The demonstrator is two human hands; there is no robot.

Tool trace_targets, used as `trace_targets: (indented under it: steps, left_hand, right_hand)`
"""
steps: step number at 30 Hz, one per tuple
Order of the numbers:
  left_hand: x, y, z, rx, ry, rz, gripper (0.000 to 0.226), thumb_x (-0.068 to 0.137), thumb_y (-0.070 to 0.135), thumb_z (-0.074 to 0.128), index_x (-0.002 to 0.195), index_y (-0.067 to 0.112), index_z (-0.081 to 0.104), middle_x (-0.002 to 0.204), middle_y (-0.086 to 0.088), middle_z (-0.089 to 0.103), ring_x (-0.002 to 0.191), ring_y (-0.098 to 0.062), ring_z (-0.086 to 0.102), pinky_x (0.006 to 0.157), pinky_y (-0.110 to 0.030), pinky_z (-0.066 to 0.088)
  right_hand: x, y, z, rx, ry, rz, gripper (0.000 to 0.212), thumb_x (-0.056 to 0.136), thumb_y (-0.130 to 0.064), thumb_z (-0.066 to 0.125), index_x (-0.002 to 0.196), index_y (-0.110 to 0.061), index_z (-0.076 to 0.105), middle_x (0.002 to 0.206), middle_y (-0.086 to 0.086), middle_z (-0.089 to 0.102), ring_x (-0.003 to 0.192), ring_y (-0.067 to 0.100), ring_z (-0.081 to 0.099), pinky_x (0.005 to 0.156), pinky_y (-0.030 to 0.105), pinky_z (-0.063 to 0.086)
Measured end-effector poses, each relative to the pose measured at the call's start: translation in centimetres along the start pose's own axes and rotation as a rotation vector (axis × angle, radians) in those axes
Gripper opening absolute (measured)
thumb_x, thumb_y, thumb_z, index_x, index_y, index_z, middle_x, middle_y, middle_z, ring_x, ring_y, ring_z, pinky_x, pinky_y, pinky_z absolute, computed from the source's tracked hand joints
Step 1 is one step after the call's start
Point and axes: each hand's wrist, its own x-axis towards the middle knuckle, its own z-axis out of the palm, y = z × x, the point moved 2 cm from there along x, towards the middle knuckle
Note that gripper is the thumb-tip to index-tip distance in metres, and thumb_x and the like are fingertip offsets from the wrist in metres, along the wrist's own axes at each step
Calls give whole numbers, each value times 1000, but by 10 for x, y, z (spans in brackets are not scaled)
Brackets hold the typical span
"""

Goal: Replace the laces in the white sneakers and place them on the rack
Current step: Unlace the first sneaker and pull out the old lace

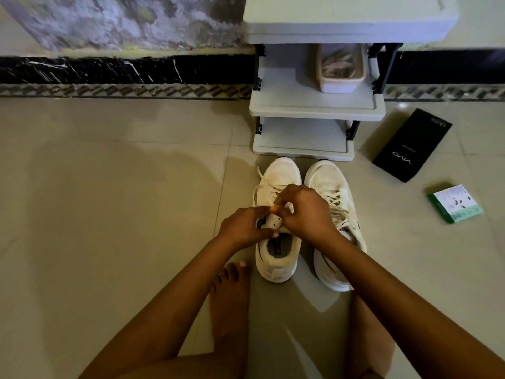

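Two white sneakers stand side by side on the tiled floor, toes toward a grey rack (pixel 317 110). The left sneaker (pixel 277 258) has loose cream laces (pixel 258 187) trailing off its left side. My left hand (pixel 246 227) holds its tongue and upper near the opening. My right hand (pixel 303 212) pinches the lace over the eyelets, fingers curled. The right sneaker (pixel 328 181) is laced, and my right forearm crosses over its heel.
The rack's middle shelf holds a pale tub (pixel 341 69) with laces or strips inside; the lower shelf is bare. A black phone box (pixel 411 144) and a small green-and-white box (pixel 455 203) lie on the floor to the right. My bare foot (pixel 229 302) rests beside the left sneaker.
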Motion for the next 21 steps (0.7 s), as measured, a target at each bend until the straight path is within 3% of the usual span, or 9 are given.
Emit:
trace_targets:
  steps: [5,10,11,14,16,18,21]
  left_hand:
    - [-1,0,1,6,3,-4,58,81,45,67,133,27,48,127,-2,59,114,-22,54,79,-26,38]
    - [-2,3,1,-20,12,0,61,81,44,68,136,26,47,128,-3,59,116,-22,54,80,-24,38]
    - [-2,3,1,-23,17,0,60,81,43,68,135,27,47,128,-3,59,116,-22,54,80,-24,37]
    - [-3,3,1,-11,21,9,59,82,44,67,135,27,48,128,-2,59,116,-22,54,80,-24,37]
    - [-2,3,2,-8,19,5,59,82,44,67,135,27,48,127,-2,59,115,-22,55,80,-25,38]
    - [-1,2,2,-4,14,2,60,81,45,67,135,27,47,127,-2,60,114,-22,55,80,-27,39]
    - [1,1,1,35,5,10,64,82,47,66,138,27,44,130,-2,58,116,-22,54,83,-28,41]
  right_hand:
    - [-4,0,-3,121,-21,-20,17,86,-28,65,97,-17,72,108,-2,65,98,17,58,75,26,43]
    - [-7,9,2,-308,-119,-98,39,86,-31,59,125,-22,59,130,1,52,119,23,46,92,33,39]
    - [-8,8,2,-357,-100,-111,37,83,-30,63,119,-22,63,124,3,57,114,25,50,88,33,42]
    - [-8,4,6,-437,-8,-161,24,50,-23,86,70,-17,73,76,5,67,72,25,62,62,30,49]
    - [-6,2,9,-446,12,-189,30,40,-21,87,63,-13,71,69,5,65,65,26,61,60,30,49]
    - [-1,1,10,-369,-17,-146,30,51,-21,84,77,-11,71,83,6,66,79,26,61,69,32,48]
    - [3,11,9,97,-44,85,15,82,-15,66,96,-12,71,108,4,65,103,23,57,87,33,47]
